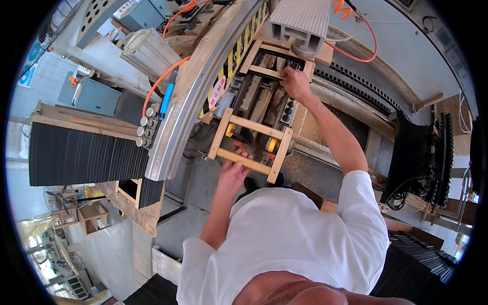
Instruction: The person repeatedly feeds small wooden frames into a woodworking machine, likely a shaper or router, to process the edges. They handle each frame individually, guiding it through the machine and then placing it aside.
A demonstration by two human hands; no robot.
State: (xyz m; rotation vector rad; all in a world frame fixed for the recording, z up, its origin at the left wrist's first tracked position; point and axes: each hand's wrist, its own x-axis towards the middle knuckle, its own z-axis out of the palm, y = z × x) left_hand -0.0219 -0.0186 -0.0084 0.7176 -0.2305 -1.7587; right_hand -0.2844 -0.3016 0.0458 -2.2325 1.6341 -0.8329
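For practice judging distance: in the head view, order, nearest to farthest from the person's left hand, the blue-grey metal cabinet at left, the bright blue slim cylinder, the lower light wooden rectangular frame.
1. Wooden frame, touching the left hand.
2. Blue cylinder, up and left.
3. Blue-grey cabinet, farther left.

Head-worn fisheye view, steeply downward, close above shirt (297, 223), farther from the hands (233, 174) (297, 83).

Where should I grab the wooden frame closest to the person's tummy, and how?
I'd take the wooden frame by its near crossbar, coming from the tummy side and wrapping around it. That bar is slim and straight, it faces the person, and the frame is open just behind it, so there should be room to curl around. The left grip is at that bar.
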